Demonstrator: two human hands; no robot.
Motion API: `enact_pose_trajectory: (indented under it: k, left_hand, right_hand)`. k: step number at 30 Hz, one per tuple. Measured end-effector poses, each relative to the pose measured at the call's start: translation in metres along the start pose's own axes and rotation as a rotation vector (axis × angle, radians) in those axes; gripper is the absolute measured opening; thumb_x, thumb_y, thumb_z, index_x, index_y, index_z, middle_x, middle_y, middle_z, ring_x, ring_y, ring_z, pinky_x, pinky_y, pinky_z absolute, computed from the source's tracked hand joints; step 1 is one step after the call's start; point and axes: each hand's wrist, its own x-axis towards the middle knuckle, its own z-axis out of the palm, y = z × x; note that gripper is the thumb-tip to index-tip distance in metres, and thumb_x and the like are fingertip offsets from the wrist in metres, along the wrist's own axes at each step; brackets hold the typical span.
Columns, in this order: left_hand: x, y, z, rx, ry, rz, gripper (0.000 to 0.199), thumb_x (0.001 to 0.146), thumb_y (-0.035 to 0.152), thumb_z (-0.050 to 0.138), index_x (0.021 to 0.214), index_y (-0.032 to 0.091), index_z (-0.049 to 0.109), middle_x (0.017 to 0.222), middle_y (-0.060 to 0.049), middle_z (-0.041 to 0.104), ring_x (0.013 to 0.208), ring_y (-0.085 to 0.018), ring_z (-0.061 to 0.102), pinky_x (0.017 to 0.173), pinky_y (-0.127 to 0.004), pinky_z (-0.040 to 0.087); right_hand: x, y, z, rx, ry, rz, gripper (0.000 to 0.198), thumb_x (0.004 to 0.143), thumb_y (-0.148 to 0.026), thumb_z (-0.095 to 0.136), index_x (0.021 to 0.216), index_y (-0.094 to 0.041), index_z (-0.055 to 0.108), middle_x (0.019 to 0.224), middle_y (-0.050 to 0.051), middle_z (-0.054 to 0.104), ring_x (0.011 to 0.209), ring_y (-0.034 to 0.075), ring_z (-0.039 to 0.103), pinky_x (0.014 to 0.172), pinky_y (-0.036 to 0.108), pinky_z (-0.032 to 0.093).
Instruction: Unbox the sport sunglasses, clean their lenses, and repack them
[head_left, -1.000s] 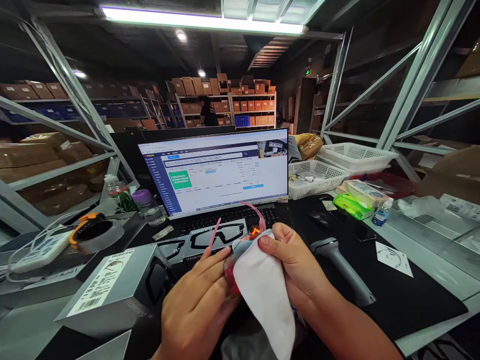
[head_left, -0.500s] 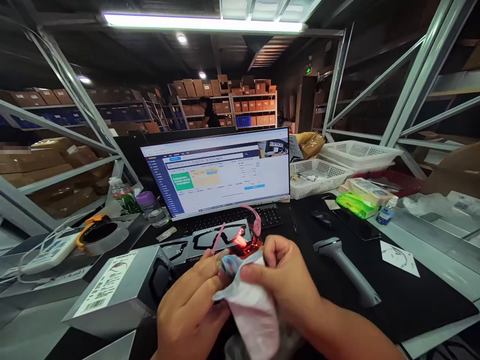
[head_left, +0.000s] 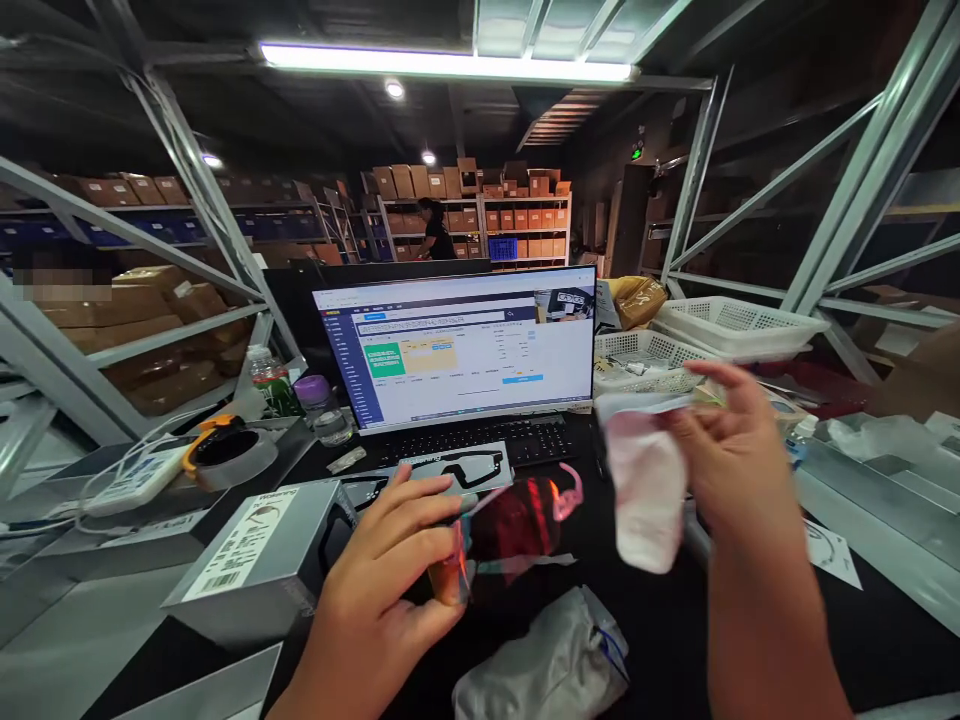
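Observation:
My left hand (head_left: 397, 570) pinches a pair of sunglasses (head_left: 517, 525) by one side of the lens. They have a red mirrored lens and pink temples, one of which points up at the right. Off to the right, my right hand (head_left: 731, 450) grips a pale pinkish-white cloth (head_left: 646, 490) by its upper edge, and the cloth hangs down apart from the glasses. Below them on the black mat lies a grey drawstring pouch (head_left: 544, 660) with a blue cord. A flat box printed with black glasses (head_left: 469, 467) lies behind my left hand.
A monitor (head_left: 465, 350) and keyboard (head_left: 540, 440) stand ahead. At left are a silver glasses box (head_left: 262, 560), a tape roll (head_left: 240, 460) and bottles (head_left: 315, 405). White baskets (head_left: 742, 325) sit at right. A person (head_left: 435, 230) is by the far shelves.
My right hand has pulled the cloth away from the sunglasses to the right and upward. The lens and the grey pouch now show more fully. The camera view has shifted slightly.

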Motion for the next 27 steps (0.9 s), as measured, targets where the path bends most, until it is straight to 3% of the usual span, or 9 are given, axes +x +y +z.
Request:
enact_pose_trajectory:
  k: [2,4,9,12,23,27]
  left_hand:
    - [0.000,0.002,-0.003,-0.033,-0.034,0.007,0.018,0.084,0.004,0.063,0.088,0.022,0.065,0.102,-0.002,0.074,0.111,-0.017,0.068,0.116,-0.045,0.046]
    - [0.000,0.004,-0.003,-0.050,-0.057,0.014,0.020,0.085,0.004,0.063,0.089,0.023,0.065,0.103,-0.001,0.075,0.109,-0.017,0.069,0.116,-0.044,0.046]
    - [-0.002,0.008,-0.003,-0.052,-0.101,0.038,0.019,0.085,0.003,0.064,0.089,0.022,0.065,0.107,-0.002,0.075,0.113,-0.017,0.067,0.120,-0.047,0.041]
    - [-0.002,0.009,-0.004,-0.034,-0.099,0.045,0.017,0.085,0.006,0.066,0.089,0.022,0.065,0.107,-0.002,0.076,0.113,-0.018,0.067,0.119,-0.048,0.042]
    - [-0.002,0.001,-0.007,-0.045,-0.122,0.104,0.019,0.085,0.006,0.066,0.094,0.023,0.065,0.107,-0.002,0.075,0.109,-0.017,0.068,0.120,-0.048,0.041]
    - [0.001,0.001,-0.002,-0.038,-0.156,0.159,0.015,0.088,0.009,0.064,0.097,0.021,0.066,0.105,-0.002,0.075,0.106,-0.016,0.069,0.118,-0.041,0.044]
  right_hand:
    - [0.007,-0.008,-0.019,-0.074,0.140,-0.163,0.032,0.077,-0.030,0.087,0.105,-0.026,0.072,0.070,0.001,0.069,0.057,0.012,0.060,0.050,0.022,0.041]
    - [0.009,-0.011,-0.031,-0.111,0.161,-0.227,0.017,0.078,-0.029,0.085,0.091,-0.023,0.076,0.070,0.004,0.068,0.058,0.012,0.058,0.051,0.025,0.039]
    - [0.008,-0.004,-0.040,-0.069,-0.061,-0.161,0.019,0.079,-0.038,0.084,0.084,-0.024,0.072,0.066,-0.001,0.060,0.054,0.012,0.050,0.050,0.026,0.034]
    - [0.006,-0.003,-0.040,-0.067,-0.166,-0.085,0.020,0.077,-0.035,0.086,0.084,-0.025,0.070,0.068,-0.002,0.059,0.055,0.013,0.050,0.048,0.025,0.036]
    - [-0.004,-0.013,-0.020,-0.063,-0.294,0.022,0.024,0.076,-0.042,0.086,0.083,-0.023,0.074,0.066,0.000,0.062,0.052,0.012,0.052,0.047,0.024,0.038]
    - [-0.022,-0.011,0.010,-0.189,-0.595,-0.011,0.007,0.087,-0.029,0.075,0.087,-0.023,0.073,0.076,0.000,0.068,0.064,0.014,0.059,0.060,0.024,0.044]
